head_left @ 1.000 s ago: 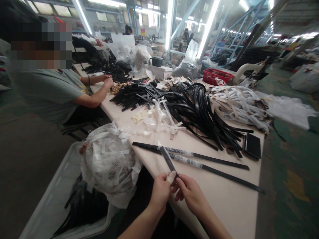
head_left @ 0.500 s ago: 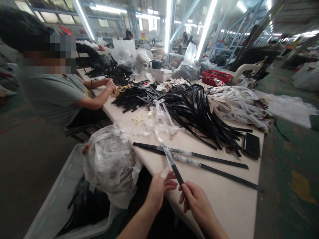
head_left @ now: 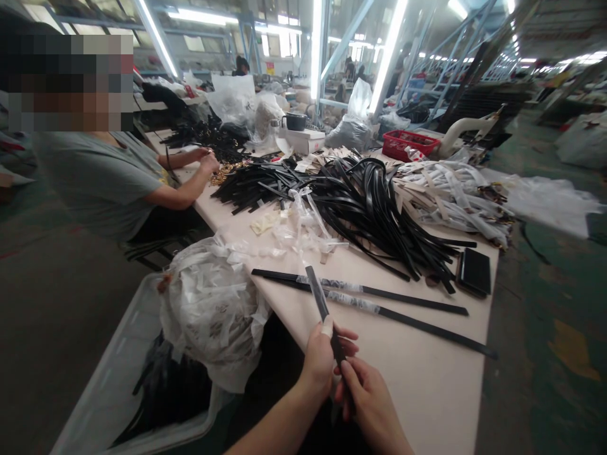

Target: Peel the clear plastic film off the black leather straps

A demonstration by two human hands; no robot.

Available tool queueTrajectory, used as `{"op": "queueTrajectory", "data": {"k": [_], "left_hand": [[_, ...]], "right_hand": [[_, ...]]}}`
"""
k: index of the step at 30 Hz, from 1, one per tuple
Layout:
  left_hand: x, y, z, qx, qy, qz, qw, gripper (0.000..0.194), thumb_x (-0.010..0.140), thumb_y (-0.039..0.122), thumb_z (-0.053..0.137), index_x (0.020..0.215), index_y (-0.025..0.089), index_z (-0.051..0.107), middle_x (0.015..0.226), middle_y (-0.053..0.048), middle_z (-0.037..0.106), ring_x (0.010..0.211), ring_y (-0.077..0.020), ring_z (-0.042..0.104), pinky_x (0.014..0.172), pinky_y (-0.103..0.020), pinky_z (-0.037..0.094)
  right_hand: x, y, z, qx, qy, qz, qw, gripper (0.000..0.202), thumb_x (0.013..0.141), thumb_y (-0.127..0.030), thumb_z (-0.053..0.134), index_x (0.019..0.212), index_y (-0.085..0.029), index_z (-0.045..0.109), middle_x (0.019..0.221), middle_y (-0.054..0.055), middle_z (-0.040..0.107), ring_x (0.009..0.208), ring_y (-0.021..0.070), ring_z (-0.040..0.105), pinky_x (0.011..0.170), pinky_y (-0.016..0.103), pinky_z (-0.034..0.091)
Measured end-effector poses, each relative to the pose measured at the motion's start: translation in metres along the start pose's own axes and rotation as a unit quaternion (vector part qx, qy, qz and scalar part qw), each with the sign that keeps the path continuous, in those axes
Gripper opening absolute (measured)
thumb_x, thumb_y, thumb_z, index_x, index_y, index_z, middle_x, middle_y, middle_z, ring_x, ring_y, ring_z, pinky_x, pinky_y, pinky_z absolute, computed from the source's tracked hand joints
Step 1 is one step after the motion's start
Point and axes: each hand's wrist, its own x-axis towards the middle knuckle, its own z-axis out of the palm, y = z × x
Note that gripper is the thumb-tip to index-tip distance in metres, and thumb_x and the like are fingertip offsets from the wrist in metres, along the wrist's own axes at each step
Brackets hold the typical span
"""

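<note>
A black strap (head_left: 317, 294) slants up and away over the near table edge, with a clear film on part of it. My left hand (head_left: 323, 354), white wrapping on its thumb, has the strap between thumb and fingers. Just below, my right hand (head_left: 365, 385) pinches the same strap; its lower end is partly hidden by the hands. Beyond the hands lie two straps side by side, a far one (head_left: 408, 298) and a nearer one (head_left: 427, 328), each with clear film round part of it.
A large heap of black straps (head_left: 374, 208) covers the table's middle, with loose clear film (head_left: 306, 230) before it. At left are a bulging plastic bag (head_left: 213, 309), a white bin (head_left: 95, 392) and a seated co-worker (head_left: 104, 183). A black wallet-like item (head_left: 474, 272) lies at right.
My left hand has moved right and closed on the strap, which it was beside before. The strap's far end now shows as bare black, where whitish film trailed past it.
</note>
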Motion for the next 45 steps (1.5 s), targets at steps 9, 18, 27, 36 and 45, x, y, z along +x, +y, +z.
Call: {"op": "queueTrajectory", "data": {"k": [9,18,27,36,45], "left_hand": [[-0.027,-0.026,-0.007,0.040,-0.046,-0.045,0.997,0.055,0.084,0.067,0.054,0.089,0.012,0.064,0.067,-0.009,0.070,0.029,-0.0079,0.040,0.031,-0.022,0.020],[-0.028,-0.019,-0.010,-0.027,-0.058,-0.006,0.998,0.049,0.084,0.063,0.059,0.084,0.014,0.063,0.092,-0.016,0.075,0.060,-0.0179,0.067,0.055,-0.028,0.051],[-0.039,-0.024,-0.020,-0.058,-0.059,0.044,0.996,0.052,0.084,0.060,0.061,0.097,0.010,0.067,0.097,-0.018,0.074,0.075,-0.0202,0.070,0.069,-0.030,0.055],[-0.037,-0.027,-0.021,-0.087,-0.103,-0.063,0.989,0.046,0.085,0.053,0.061,0.107,0.013,0.062,0.093,-0.015,0.074,0.057,-0.0176,0.065,0.055,-0.030,0.052],[-0.048,-0.024,-0.005,-0.042,-0.077,-0.016,0.996,0.042,0.088,0.058,0.055,0.085,0.016,0.060,0.097,-0.017,0.075,0.076,-0.0241,0.070,0.056,-0.029,0.049]], "right_hand": [[0.002,-0.007,-0.007,0.008,0.027,-0.032,0.999,0.053,0.090,-0.067,0.048,0.087,-0.017,0.065,0.053,0.000,0.059,0.043,0.0153,0.055,0.044,0.025,0.042],[-0.011,0.002,-0.008,0.012,-0.023,-0.002,1.000,0.059,0.089,-0.072,0.043,0.080,-0.016,0.062,0.057,0.003,0.065,0.037,0.0121,0.052,0.039,0.022,0.037],[-0.018,0.004,-0.007,0.037,-0.074,-0.003,0.997,0.058,0.090,-0.070,0.043,0.083,-0.016,0.061,0.056,0.001,0.064,0.037,0.0122,0.053,0.038,0.022,0.037],[-0.018,0.009,-0.009,0.014,-0.061,-0.008,0.998,0.061,0.089,-0.074,0.041,0.081,-0.017,0.060,0.054,0.001,0.062,0.036,0.0116,0.051,0.035,0.021,0.033],[-0.024,0.016,-0.011,0.032,-0.018,-0.029,0.999,0.054,0.092,-0.066,0.045,0.075,-0.016,0.059,0.054,0.002,0.061,0.039,0.0123,0.053,0.040,0.022,0.038]]}}
